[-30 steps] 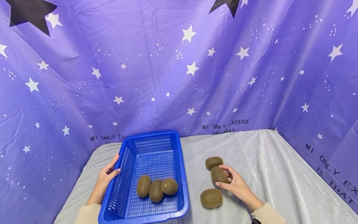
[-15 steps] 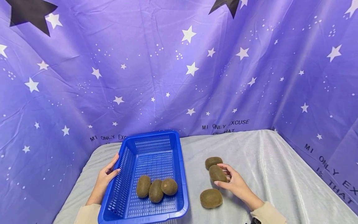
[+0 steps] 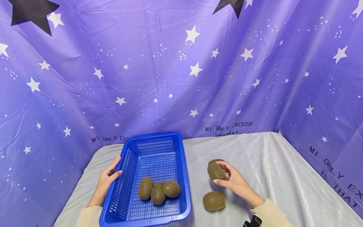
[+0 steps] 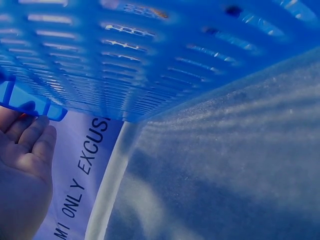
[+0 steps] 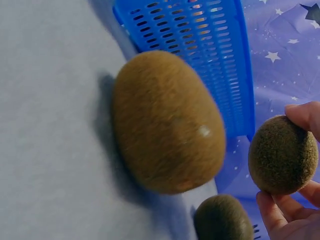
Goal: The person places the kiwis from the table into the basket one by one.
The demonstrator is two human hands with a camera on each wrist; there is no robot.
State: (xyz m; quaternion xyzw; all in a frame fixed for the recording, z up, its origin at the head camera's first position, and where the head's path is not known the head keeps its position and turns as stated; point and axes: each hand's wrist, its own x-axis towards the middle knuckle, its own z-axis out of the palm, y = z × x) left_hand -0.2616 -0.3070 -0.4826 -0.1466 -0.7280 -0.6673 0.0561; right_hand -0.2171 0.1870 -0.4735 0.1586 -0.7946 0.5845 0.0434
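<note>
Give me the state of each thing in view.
Blue basket: upright, partly filled
Three kiwis: inside the basket, close together
Held kiwi: pinched by the right hand
Far kiwi: partly hidden, unheld
Near kiwi: on the cloth, unheld
Left hand: gripping the basket
Cloth: spread, creased
Curtain: hanging, creased

The person wears a left sleeve (image 3: 89,217) of pale beige colour, plain in its cloth, and a right sleeve (image 3: 272,216) of the same beige. At the lower side of the right one sits a small black device (image 3: 253,221), of angular shape. The left hand (image 3: 107,177) and the right hand (image 3: 233,179) are bare.
</note>
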